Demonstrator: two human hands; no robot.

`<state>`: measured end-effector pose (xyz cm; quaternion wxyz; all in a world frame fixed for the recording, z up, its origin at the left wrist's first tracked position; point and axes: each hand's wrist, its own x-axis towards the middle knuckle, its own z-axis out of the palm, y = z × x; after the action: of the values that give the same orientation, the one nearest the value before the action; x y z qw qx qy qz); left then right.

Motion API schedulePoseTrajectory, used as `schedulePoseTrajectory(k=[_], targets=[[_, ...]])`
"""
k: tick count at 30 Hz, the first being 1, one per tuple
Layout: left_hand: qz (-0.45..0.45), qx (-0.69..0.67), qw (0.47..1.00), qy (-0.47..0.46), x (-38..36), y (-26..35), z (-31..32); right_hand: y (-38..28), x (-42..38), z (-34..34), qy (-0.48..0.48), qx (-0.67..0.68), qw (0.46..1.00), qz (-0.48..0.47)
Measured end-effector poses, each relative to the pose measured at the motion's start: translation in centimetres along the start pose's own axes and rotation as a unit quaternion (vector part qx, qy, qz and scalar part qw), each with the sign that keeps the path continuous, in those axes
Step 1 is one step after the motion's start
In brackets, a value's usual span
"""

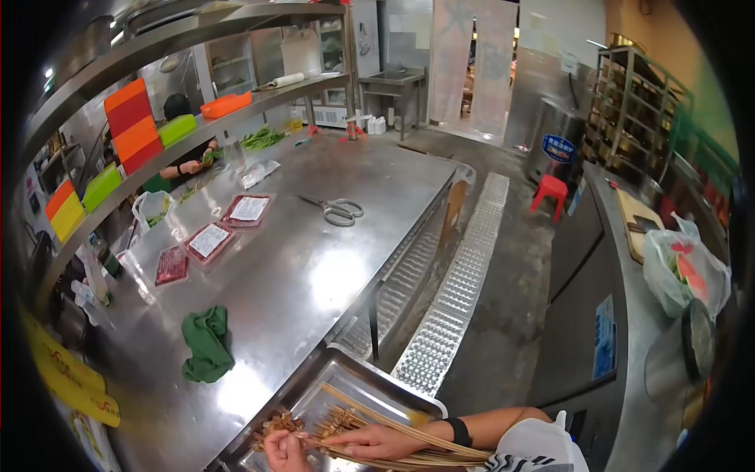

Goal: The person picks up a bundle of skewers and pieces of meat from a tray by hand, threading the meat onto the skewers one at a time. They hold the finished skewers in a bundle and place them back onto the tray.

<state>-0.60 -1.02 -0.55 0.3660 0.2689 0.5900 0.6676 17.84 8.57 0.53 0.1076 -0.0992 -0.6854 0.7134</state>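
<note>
My left hand (pixel 285 451) is at the bottom of the view, fingers pinched on a small piece of brown food at a skewer's tip. Coming from the right, my right hand (pixel 379 442), with a black band on its wrist, is closed around a thin wooden skewer. Both hands are over a metal tray (pixel 368 367). Beneath and beside them are several skewers (pixel 452 448) with brown food pieces (pixel 334 422) at their left ends. A loose pile of similar brown pieces (pixel 279 423) lies just beyond my left hand. My fingers partly hide the held skewer.
On the steel table (pixel 314 263) are a green cloth (pixel 208 344), scissors (pixel 336 211) and packs of red meat (pixel 209 241). A shelf (pixel 197 130) spans its left side. Another person's hand (pixel 190 167) is beyond it. A counter with a plastic bag (pixel 686 263) stands at right.
</note>
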Motion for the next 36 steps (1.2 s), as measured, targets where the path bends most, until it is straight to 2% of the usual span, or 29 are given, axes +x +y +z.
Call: schedulePoseTrajectory(k=[1, 8, 16, 17, 19, 26, 32, 34, 35, 36], targets=[[-0.051, -0.001, 0.999, -0.004, 0.0, -0.2, 0.0, -0.2, 0.0, -0.2, -0.006, 0.004, 1.0, 0.021], [-0.102, -0.083, 0.991, 0.019, -0.5, 2.5, 1.7, -1.0, 0.1, -0.7, -0.025, -0.005, 0.998, 0.06], [-0.153, -0.113, 0.981, -0.026, -0.1, 2.4, 1.3, -0.7, 0.2, -0.2, 0.034, 0.0, 0.998, -0.056], [-0.153, -0.112, 0.982, -0.026, -0.1, 2.4, 1.5, -1.2, 0.2, -0.3, 0.034, 0.001, 0.998, -0.058], [-0.159, -0.135, 0.978, 0.008, -0.2, 2.4, 2.0, -2.4, 0.0, -0.7, 0.006, 0.01, 1.0, 0.02], [-0.167, -0.13, 0.977, -0.004, -0.3, 2.3, 1.7, -1.2, 0.1, -0.5, 0.02, 0.0, 0.999, -0.031], [-0.201, -0.204, 0.958, -0.006, -0.6, 3.4, 2.4, -0.2, 0.1, -0.4, 0.019, -0.007, 0.999, -0.038], [-0.214, -0.204, 0.955, -0.035, -0.7, 3.3, 2.0, -0.5, 0.2, -0.1, 0.053, -0.002, 0.997, -0.061], [-0.212, -0.205, 0.955, -0.034, -0.6, 2.8, 1.6, -0.8, 0.1, -0.1, 0.051, -0.002, 0.997, -0.061], [-0.214, -0.206, 0.953, -0.062, -0.5, 2.2, 1.1, -1.3, 0.0, -0.4, 0.029, 0.032, 0.999, -0.022]])
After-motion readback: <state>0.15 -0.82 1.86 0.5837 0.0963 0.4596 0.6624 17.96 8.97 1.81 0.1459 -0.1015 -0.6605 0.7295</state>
